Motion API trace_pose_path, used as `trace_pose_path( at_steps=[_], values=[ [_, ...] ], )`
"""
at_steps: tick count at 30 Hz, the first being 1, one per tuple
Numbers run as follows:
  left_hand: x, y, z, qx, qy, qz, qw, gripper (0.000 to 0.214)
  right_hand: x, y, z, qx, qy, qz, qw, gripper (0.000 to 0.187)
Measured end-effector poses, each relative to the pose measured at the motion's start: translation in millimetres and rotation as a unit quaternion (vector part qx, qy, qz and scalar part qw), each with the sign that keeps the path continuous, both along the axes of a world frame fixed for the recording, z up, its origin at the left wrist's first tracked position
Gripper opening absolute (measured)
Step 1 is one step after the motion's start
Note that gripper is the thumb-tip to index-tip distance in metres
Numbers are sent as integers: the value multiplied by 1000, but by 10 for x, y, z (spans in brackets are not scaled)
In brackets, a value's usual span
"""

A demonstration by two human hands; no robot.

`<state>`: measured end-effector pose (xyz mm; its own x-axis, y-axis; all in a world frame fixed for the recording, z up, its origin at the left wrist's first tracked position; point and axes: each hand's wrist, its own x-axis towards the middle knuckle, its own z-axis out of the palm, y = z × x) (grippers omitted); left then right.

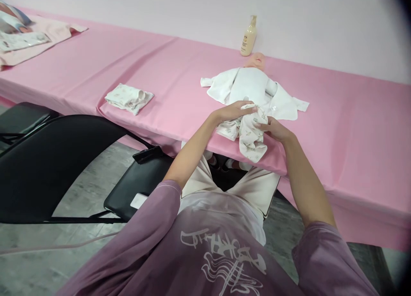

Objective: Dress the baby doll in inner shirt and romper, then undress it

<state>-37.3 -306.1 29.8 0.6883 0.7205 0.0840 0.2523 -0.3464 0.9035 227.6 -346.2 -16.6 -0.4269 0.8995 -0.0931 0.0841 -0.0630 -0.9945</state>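
Observation:
Small white baby pants (253, 135) with a printed pattern hang bunched at the table's front edge. My left hand (236, 111) grips the cloth from the left, fingers curled at its upper edge. On the right side, my right hand (272, 128) pinches the same cloth, thumb on top. Just behind lies a baby doll (256, 61) on its back, its head toward the wall. A white baby jacket (221, 87) is spread open under it, sleeves out to both sides. Whether the doll's legs are inside the pants is hidden by my hands and the cloth.
A pump bottle (248, 37) stands by the wall behind the doll. Folded patterned clothes (128, 98) lie left on the pink-covered table (173, 73). Far left is a pink cloth (61, 34) with a packet. Black folding chairs (73, 146) stand left; one seat holds a phone (147, 154).

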Motion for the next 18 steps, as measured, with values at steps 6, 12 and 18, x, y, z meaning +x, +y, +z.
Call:
trace_pose_path(
  at_steps=[6,12,18],
  values=[
    [-18,55,33,-38,2,-71,997,77,-44,-23,-13,46,56,-50,996,76],
    [-62,115,3,-37,20,-90,995,71,-70,-35,8,48,54,-63,995,78],
    [-68,128,-125,-8,-31,-18,999,74,48,-2,-23,7,-11,25,1000,65]
  ],
)
